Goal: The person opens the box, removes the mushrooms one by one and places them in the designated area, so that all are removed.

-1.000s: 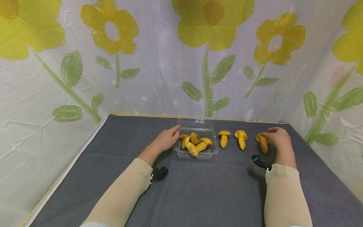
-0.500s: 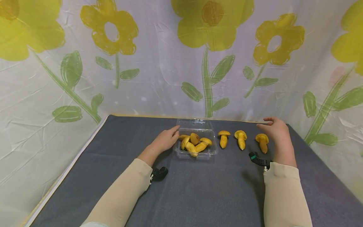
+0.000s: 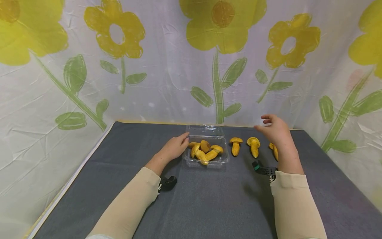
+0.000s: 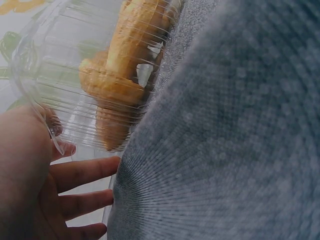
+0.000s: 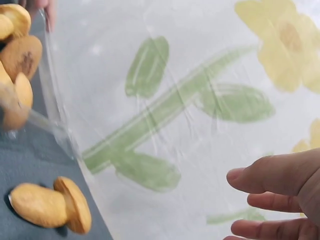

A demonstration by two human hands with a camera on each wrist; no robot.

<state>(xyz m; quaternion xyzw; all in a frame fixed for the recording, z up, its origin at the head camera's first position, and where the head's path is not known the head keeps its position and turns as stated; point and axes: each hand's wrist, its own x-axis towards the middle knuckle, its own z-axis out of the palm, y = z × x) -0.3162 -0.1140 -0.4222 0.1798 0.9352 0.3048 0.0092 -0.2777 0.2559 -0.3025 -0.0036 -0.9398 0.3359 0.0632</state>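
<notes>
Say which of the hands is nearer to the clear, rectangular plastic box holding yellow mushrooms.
Left. The left hand touches the clear plastic box at its left side; the right hand is in the air, off to the box's right and apart from it.

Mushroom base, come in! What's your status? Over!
Left hand at clear box; right hand empty, in the air. Mushrooms in box, three mushrooms outside, rightmost mushroom partly hidden. Lid open, nothing seen in the way.

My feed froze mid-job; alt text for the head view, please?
A left hand touches an open clear container of yellow mushrooms on a dark table. The right hand, holding nothing, hovers near three loose mushrooms, partly hiding the rightmost.
</notes>
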